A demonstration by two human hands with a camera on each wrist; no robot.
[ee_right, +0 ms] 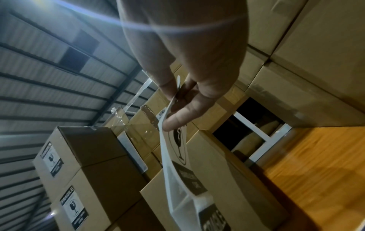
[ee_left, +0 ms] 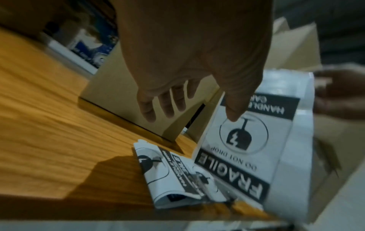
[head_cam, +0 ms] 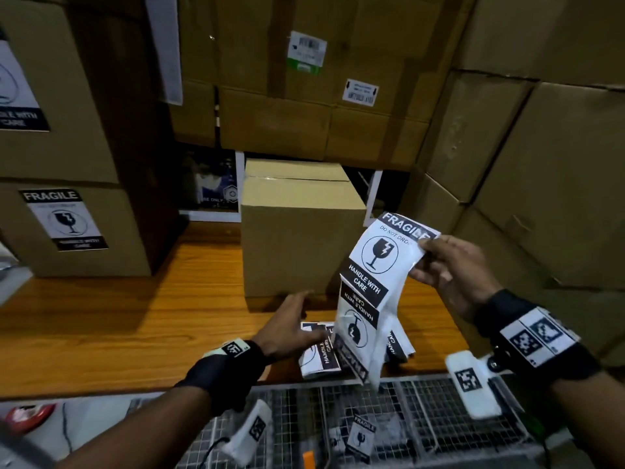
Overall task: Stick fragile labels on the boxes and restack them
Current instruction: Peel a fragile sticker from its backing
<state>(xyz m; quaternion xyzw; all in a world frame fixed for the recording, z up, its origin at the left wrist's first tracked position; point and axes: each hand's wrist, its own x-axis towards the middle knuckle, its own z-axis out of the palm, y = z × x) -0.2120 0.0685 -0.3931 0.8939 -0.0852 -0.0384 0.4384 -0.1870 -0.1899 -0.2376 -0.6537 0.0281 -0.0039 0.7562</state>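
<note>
Right hand (head_cam: 453, 272), raised: thumb and fingers pinch the top edge of a white strip of black-printed "FRAGILE" labels (head_cam: 372, 282), which hangs folded down to the tabletop. Left hand (head_cam: 291, 326), fingers extended and relaxed, gripping nothing, hovers over a loose pile of the same labels (head_cam: 319, 357); contact cannot be told. Directly behind the pile stands a plain brown cardboard box (head_cam: 297, 238), unlabelled on its visible faces, on the orange wood-grain table (head_cam: 135, 316). At left, two stacked cardboard boxes bearing fragile labels (head_cam: 67, 198). Further cartons (head_cam: 304, 96) wall in the rear and right.
</note>
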